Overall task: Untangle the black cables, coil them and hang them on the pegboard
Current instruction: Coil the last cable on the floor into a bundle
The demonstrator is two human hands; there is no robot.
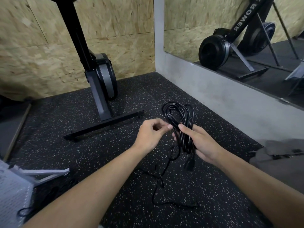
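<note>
Black, speckled rubber floor (82, 153) carries the slack. A loose cable (158, 191) wanders across it, nearer the person than either hand, and ends in a plug (195, 205) lying flat. It seems to rise toward the bundle above, so this is probably the length not yet wound in. It is left on the ground so that it can feed up freely.

Well off to the left of the left hand, at the frame's edge, is a white perforated panel (9, 195), most likely the pegboard. It is out of reach, so hanging is a later step.

The right hand (195, 142) is wrapped round the gathered strands of the coil (179, 122), thumb on top. It clamps all the turns at one spot so the loops cannot spring apart. A connector (190, 165) dangles just below that palm.

The left hand (151, 134) sits just beside it with fingers curled, its thumb tip touching the bundle's edge. Whether it pinches a strand I cannot tell. It looks placed to guide the next turn.

Beyond the right hand's knuckles the loops stand up and fan open. Further off, past the left hand, a rowing machine (102, 74) stands against a chipboard wall (41, 46). Past the right hand there is a mirror (246, 38).
</note>
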